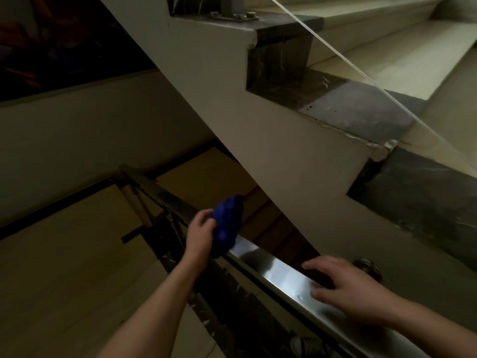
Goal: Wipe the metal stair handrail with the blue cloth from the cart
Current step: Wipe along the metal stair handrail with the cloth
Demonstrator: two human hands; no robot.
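Gripping the bunched blue cloth [227, 224] against the metal handrail [278, 272], left hand [200, 233]; right hand [346, 288], fingers spread, rests flat farther down the rail.

Probably a building's stairwell (stone steps [361, 109], metal handrail [284, 277]).

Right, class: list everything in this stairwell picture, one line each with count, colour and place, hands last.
cloth: one, blue, bunched on the handrail.
handrail: one, shiny metal, diagonal, centre to bottom right.
stairs: one flight, pale with dark edging, upper right.
post base: one, grey, bolted, top centre.
floor: one, tan with dark border, lower left.
left hand: one, gripping the cloth.
right hand: one, open, over the handrail.
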